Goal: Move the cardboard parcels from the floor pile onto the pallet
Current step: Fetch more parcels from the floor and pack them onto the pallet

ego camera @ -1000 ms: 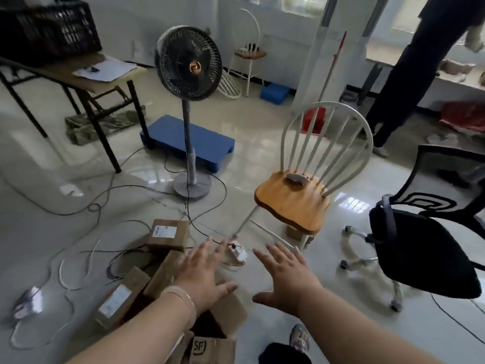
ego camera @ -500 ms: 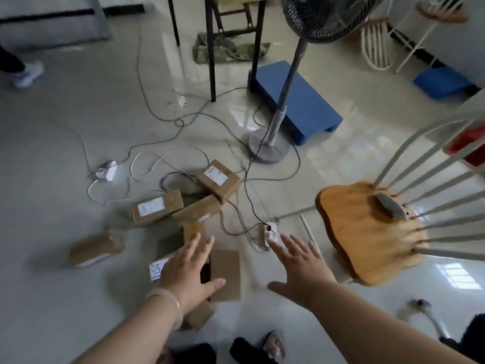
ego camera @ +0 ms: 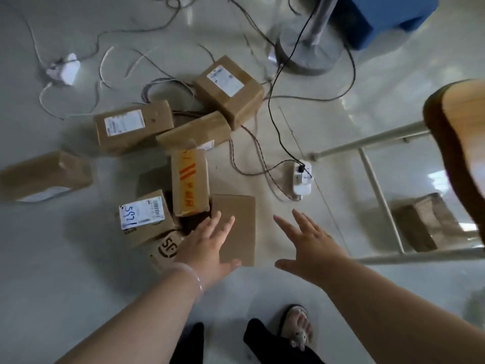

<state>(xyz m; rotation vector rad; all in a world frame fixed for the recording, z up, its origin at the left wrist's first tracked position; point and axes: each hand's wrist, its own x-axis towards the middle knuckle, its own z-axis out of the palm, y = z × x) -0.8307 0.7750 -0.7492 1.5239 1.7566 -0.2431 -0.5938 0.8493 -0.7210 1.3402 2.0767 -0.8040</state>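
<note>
As the left hand [ego camera: 207, 243] and right hand [ego camera: 312, 245] hover spread and empty, the plain parcel [ego camera: 237, 227] lies on the floor [ego camera: 78, 258] under the left; contact unclear. Recommend gripping opposite long edges, clear of cables [ego camera: 269, 111].

Brown cardboard parcels [ego camera: 181, 143] lie jumbled on the floor, several white-labelled.

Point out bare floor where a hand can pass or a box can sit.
Bare floor lies between the plain box and the power strip, where the right hand hovers; also left of the labelled box, nearer than the lone box. Crowded: the middle parcels sit packed together, and cables tangle toward the fan base.
</note>
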